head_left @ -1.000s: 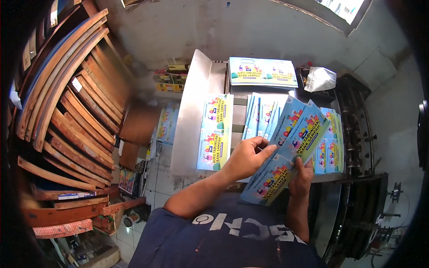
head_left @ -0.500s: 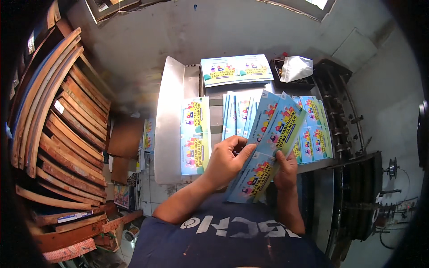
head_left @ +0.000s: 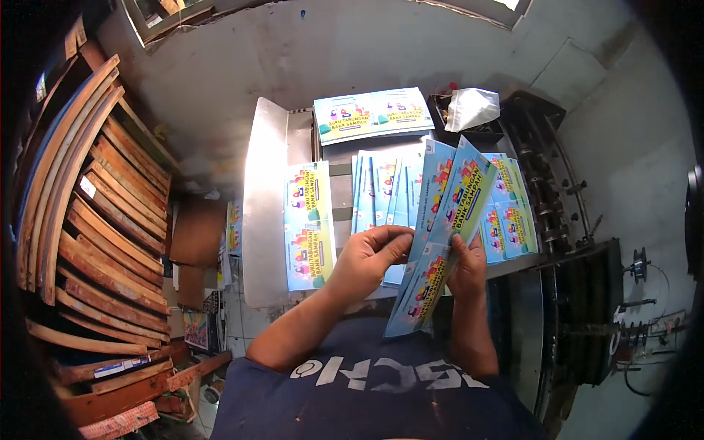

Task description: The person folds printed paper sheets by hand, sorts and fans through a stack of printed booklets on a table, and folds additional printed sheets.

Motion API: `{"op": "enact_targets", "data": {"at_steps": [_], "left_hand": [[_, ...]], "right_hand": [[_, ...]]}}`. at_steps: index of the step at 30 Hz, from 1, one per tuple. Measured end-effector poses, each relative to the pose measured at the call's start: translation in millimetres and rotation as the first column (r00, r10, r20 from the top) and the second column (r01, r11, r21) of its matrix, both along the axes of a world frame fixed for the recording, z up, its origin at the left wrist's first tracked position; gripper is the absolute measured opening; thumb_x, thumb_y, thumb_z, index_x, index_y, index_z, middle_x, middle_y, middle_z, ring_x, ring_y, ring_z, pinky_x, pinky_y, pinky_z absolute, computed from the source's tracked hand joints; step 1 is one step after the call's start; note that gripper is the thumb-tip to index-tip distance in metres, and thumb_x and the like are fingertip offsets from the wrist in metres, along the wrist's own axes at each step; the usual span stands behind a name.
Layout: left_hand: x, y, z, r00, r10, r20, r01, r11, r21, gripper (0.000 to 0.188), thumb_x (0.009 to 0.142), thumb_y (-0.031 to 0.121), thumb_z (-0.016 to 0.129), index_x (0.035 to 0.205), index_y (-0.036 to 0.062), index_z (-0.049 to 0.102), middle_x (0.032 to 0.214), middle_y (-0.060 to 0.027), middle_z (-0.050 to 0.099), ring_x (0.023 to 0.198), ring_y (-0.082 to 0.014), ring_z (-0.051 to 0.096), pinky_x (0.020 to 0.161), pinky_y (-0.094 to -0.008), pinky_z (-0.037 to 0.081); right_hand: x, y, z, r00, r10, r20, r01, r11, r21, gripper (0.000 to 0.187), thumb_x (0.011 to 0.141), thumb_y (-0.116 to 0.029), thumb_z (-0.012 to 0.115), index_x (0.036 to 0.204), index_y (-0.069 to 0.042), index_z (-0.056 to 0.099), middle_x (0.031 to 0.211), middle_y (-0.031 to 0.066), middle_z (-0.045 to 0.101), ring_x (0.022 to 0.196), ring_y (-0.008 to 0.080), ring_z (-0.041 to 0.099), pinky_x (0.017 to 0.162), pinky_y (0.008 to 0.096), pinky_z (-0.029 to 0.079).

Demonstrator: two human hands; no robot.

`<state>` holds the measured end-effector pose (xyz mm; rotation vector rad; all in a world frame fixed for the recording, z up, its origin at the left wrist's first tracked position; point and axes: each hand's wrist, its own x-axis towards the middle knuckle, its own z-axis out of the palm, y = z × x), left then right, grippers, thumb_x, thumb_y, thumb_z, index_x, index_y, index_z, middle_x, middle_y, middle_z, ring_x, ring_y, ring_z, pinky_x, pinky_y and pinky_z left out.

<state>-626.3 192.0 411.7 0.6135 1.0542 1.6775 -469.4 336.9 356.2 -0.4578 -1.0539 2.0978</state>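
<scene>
Some booklet covers [head_left: 469, 187] are clamped in your right hand [head_left: 468, 268], left hand [head_left: 369, 262] perhaps pinching their edge; which worktop [head_left: 343, 209] piles [head_left: 374, 117] are finished is unclear.

This looks like a workshop, most likely a small print or bindery shop. Many copies of the same blue-and-yellow printed covers [head_left: 309, 227] lie in stacks and rows on a metal bench [head_left: 265, 249] with a raised plate along its left edge. Beside it on the right stands dark machinery [head_left: 546, 172] with bars, collars and knobs, and a spool-like metal part [head_left: 639, 265] sits further right. Long wooden boards [head_left: 114, 242], worn and stained, fill the left side in layers. The wall [head_left: 279, 62] is plain grey and marked, the floor [head_left: 236, 323] is tiled, and brown cardboard [head_left: 199, 231] stands by the boards.
</scene>
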Motion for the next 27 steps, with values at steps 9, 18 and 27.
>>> {"op": "enact_targets", "data": {"at_steps": [9, 18, 27], "left_hand": [[-12.9, -1.5, -4.0, 0.964, -0.124, -0.234, 0.152, 0.983, 0.101, 0.028, 0.097, 0.018, 0.063, 0.112, -0.0050, 0.064, 0.101, -0.0090, 0.068, 0.092, -0.0130, 0.064, 0.085, -0.0285, 0.052], [-13.0, 2.7, -13.3, 0.977, -0.209, 0.049, 0.202, 0.971, 0.129, 0.023, 0.096, 0.019, 0.065, 0.108, -0.0007, 0.060, 0.098, -0.0049, 0.065, 0.090, -0.0127, 0.063, 0.086, -0.0286, 0.052], [-16.2, 11.0, -32.3, 0.954, -0.287, 0.089, 0.248, 0.918, 0.308, 0.016, 0.096, 0.016, 0.064, 0.103, 0.0019, 0.061, 0.091, -0.0027, 0.064, 0.085, -0.0112, 0.061, 0.080, -0.0278, 0.050]], "right_hand": [[-0.7, -3.7, 4.6, 0.996, 0.079, -0.029, -0.078, 0.997, 0.026, 0.039, 0.098, -0.013, 0.056, 0.133, 0.000, 0.046, 0.120, 0.0129, 0.063, 0.105, 0.0239, 0.064, 0.093, 0.0384, 0.053], [1.6, -1.6, -3.0, 0.997, 0.077, 0.011, -0.076, 0.997, -0.031, 0.037, 0.096, -0.011, 0.057, 0.130, 0.002, 0.047, 0.119, 0.0164, 0.063, 0.104, 0.0253, 0.065, 0.092, 0.0413, 0.054], [-3.8, -3.9, 8.7, 0.989, 0.124, 0.082, -0.120, 0.991, -0.054, 0.039, 0.096, -0.015, 0.058, 0.130, 0.002, 0.048, 0.118, 0.0147, 0.064, 0.102, 0.0232, 0.066, 0.090, 0.0378, 0.054]]}}
